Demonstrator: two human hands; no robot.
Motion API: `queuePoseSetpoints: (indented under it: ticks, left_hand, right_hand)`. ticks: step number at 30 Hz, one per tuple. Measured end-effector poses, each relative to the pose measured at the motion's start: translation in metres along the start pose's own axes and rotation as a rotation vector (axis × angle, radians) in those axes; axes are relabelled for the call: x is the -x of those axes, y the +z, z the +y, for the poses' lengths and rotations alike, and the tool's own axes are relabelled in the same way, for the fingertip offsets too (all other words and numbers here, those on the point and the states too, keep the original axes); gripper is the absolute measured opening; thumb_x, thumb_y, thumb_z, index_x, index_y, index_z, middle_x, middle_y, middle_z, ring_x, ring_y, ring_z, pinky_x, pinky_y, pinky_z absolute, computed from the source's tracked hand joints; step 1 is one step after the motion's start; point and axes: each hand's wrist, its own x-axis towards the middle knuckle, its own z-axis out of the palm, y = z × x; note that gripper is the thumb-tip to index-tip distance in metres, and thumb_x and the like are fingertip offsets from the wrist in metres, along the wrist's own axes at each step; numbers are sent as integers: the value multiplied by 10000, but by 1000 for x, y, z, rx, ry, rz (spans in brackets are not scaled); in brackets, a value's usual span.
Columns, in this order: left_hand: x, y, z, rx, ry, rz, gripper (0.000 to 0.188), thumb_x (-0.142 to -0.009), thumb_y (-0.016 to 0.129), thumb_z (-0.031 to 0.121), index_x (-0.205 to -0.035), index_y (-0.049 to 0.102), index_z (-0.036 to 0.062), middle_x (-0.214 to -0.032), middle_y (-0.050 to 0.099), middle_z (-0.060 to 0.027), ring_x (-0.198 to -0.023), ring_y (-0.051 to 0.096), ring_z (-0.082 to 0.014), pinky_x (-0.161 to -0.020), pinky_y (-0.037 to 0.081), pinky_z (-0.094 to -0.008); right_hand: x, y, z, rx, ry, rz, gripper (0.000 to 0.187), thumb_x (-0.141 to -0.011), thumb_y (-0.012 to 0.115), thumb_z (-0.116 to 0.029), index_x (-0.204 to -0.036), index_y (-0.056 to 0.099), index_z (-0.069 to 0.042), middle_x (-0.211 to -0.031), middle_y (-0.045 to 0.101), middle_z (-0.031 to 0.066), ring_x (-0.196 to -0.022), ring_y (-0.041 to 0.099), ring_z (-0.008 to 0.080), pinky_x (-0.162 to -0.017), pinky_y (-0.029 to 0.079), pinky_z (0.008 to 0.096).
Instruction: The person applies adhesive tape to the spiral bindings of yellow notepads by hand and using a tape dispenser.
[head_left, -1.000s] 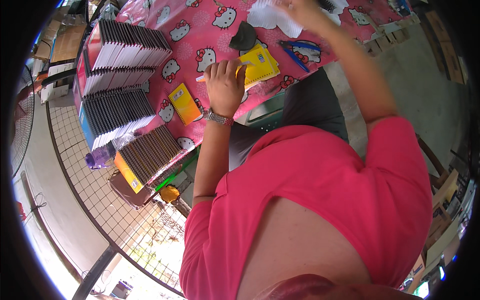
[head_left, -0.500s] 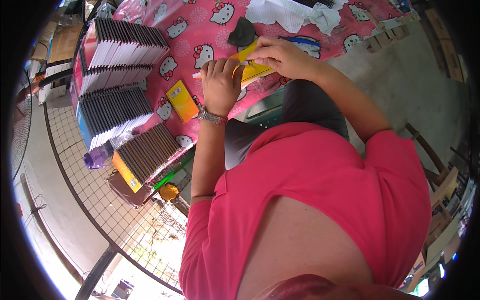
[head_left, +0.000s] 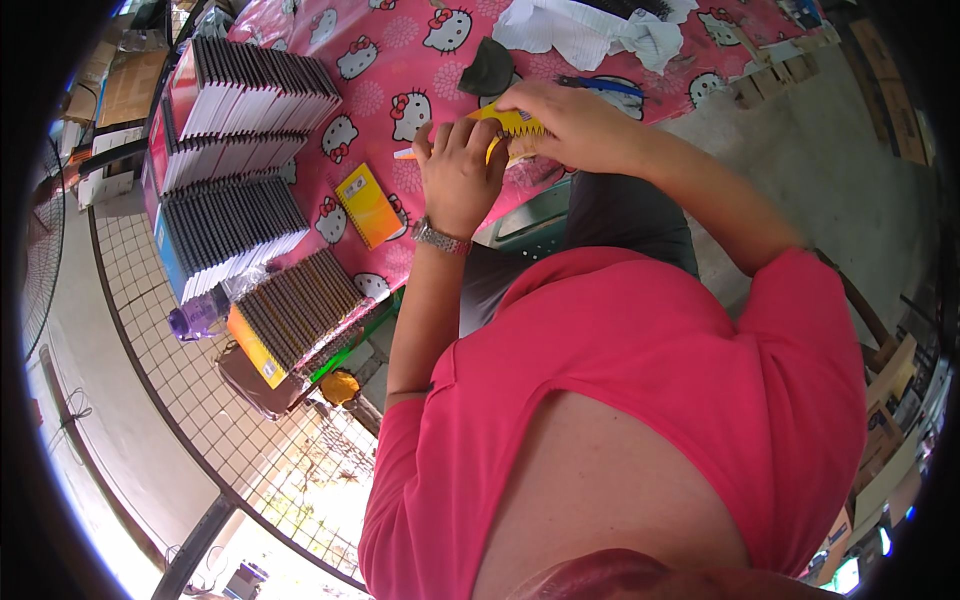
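Observation:
A yellow spiral notebook [head_left: 517, 119] is held between my two hands over the near edge of the table, its toothed-looking binding edge turned toward me. My left hand [head_left: 462, 172], with a metal watch on the wrist, is curled around the notebook's left part. A thin white and orange edge pokes out to the left of those fingers. My right hand [head_left: 580, 124] lies over the notebook's right side with its fingers bent onto it; the fingertips are partly hidden. To the left of my left hand, a small yellow-orange spiral notebook [head_left: 367, 205] lies flat on the table.
A pink patterned cloth [head_left: 390, 75] covers the table. Rows of spiral notebooks stand along the left side, a dark-bound row [head_left: 235, 225] and a yellow-covered row [head_left: 298, 305] among them. Beyond my hands lie a dark grey piece [head_left: 486, 68], crumpled white paper [head_left: 560, 32] and a blue tool [head_left: 605, 84].
The notebook has tilted, and less of its yellow cover shows. My right hand has shifted lower and flatter over it. My left hand has moved slightly right and nearer to me.

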Motion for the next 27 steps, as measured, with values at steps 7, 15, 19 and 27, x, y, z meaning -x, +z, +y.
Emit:
queuePoseSetpoints:
  ticks: [7,15,19,27]
  left_hand:
    - [5,6,-10,44,-7,-12,202,-866,661,249,-1019,598,133,-970,651,-24,-913,602,-236,-989,353,-474]
    - [12,-3,-7,-107,-132,111,247,-828,718,231,-1007,618,92,-1062,606,-68,-1067,507,-329,-985,347,-464]
    - [20,9,-24,154,-160,91,320,-742,802,243,-974,638,94,-1028,584,-83,-1059,467,-322,-927,361,-500]
    - [11,13,-16,153,-132,150,326,-683,842,246,-900,649,99,-986,596,-69,-1041,488,-308,-883,402,-451]
  right_hand:
    - [-70,-9,56,-132,78,-286,391,-972,536,-394,-1094,544,-22,-882,686,179,-799,679,329,-686,526,419]
    - [-103,27,86,170,-14,-275,447,-753,717,-372,-1009,633,-16,-1041,657,183,-1021,612,336,-867,483,408]
    - [-61,3,66,-1199,181,-547,422,-758,693,-299,-1061,667,-7,-1083,666,118,-1046,615,252,-935,455,348]
    - [-33,-16,33,-556,404,-480,484,-756,624,-240,-1176,647,1,-1113,635,79,-1053,582,169,-966,419,289]
